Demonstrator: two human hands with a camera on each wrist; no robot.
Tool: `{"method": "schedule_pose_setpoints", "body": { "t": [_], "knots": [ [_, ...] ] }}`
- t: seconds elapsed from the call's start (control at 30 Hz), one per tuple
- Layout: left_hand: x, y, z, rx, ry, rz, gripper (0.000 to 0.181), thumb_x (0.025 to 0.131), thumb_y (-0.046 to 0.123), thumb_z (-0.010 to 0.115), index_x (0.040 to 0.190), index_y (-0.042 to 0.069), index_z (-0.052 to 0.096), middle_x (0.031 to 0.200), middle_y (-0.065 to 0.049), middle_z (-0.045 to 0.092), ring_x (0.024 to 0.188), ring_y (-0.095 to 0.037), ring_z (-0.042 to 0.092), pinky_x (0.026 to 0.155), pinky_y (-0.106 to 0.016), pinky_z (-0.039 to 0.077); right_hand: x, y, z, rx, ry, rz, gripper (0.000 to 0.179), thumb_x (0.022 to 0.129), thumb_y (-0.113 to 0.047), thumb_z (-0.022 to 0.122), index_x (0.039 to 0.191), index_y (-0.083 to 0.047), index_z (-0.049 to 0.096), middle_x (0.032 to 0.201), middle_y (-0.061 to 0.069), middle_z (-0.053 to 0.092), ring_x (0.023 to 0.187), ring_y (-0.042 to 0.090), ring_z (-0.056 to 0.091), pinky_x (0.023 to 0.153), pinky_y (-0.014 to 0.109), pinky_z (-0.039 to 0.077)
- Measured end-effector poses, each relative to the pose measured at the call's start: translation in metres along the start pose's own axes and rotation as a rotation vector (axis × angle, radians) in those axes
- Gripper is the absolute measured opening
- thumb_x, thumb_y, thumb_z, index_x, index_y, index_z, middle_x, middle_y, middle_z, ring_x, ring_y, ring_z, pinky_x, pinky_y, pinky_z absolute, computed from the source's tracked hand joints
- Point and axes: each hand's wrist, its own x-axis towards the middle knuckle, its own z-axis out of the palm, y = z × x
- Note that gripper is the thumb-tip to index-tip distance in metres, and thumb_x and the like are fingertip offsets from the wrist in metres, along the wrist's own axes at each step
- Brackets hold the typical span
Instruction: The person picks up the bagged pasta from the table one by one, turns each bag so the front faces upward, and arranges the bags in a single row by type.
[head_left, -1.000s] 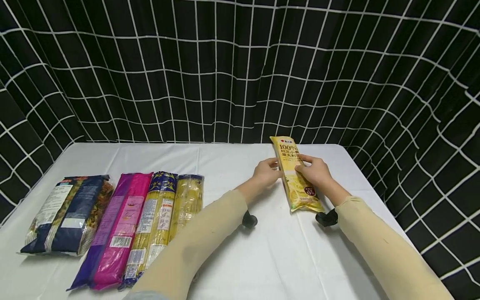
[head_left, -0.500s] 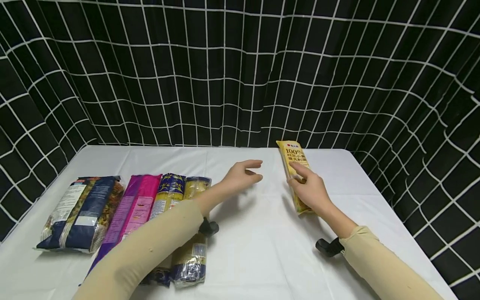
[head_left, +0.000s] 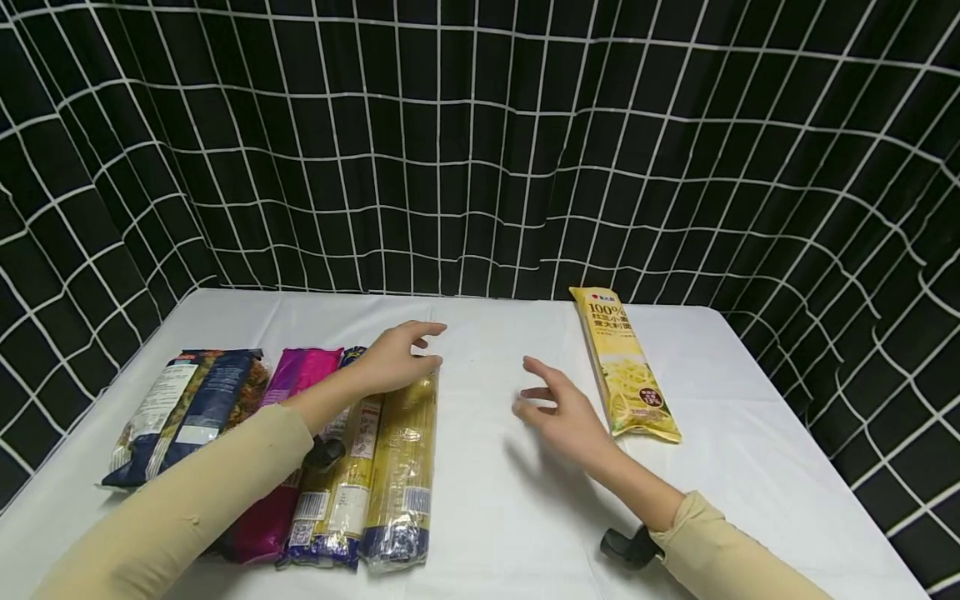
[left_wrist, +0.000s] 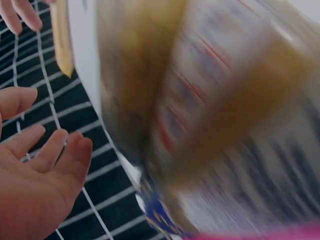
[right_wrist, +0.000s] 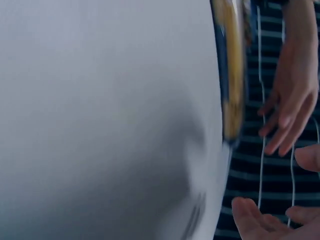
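The yellow "100%" durum-wheat pasta packet is lying flat on the white-covered surface, its printed front facing up and its near end slanting to the right. Just to the left of this packet, near it but apart, the right hand is hovering above the surface; its fingers are bending loosely, standing apart from the thumb and holding nothing. Well to the left of the yellow packet, the left hand is hanging over the far ends of the long packets, its thumb and fingers standing well apart and gripping nothing.

Below that hand, also left of the yellow packet, a clear-wrapped spaghetti packet is lying lengthwise, with a blue-and-gold spaghetti packet lying close along its side. Farther left of the yellow packet, a magenta-and-purple packet is lying partly hidden by the left sleeve, and a navy bag is resting farthest away from it. Behind the yellow packet, a black curtain with white grid lines is hanging.
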Motion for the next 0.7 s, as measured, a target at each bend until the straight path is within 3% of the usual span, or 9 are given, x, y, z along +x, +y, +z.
{"method": "schedule_pose_setpoints", "body": {
  "t": [0.3,0.53,0.7],
  "knots": [
    [-0.010,-0.026,-0.010,0.207,-0.065,0.005,0.058,0.100,0.019,0.066,0.154,0.003,0.048,0.152,-0.023,0.051,0.139,-0.040,0.049,0.115,-0.053,0.041,-0.012,-0.020,0.055,0.028,-0.136,0.017,0.078,0.094,-0.009,0.074,0.161,-0.003,0.033,0.157,0.021,0.042,0.118,0.034,0.065,0.092,0.038,0.059],
    [-0.008,-0.033,-0.007,0.250,-0.097,-0.029,0.057,0.098,0.020,0.068,0.150,0.002,0.054,0.148,-0.021,0.057,0.138,-0.038,0.051,0.113,-0.053,0.044,-0.018,-0.030,0.081,0.004,-0.282,0.002,0.080,0.096,-0.017,0.073,0.161,0.001,0.029,0.158,0.021,0.039,0.115,0.028,0.065,0.089,0.036,0.058],
    [-0.001,-0.034,-0.009,0.216,-0.158,-0.043,0.054,0.098,0.021,0.069,0.147,0.002,0.057,0.145,-0.020,0.060,0.127,-0.033,0.058,0.106,-0.050,0.050,-0.015,-0.034,0.093,0.017,-0.313,-0.020,0.085,0.091,-0.013,0.075,0.161,0.003,0.028,0.159,0.023,0.035,0.113,0.027,0.064,0.088,0.031,0.058]
  ]
}}
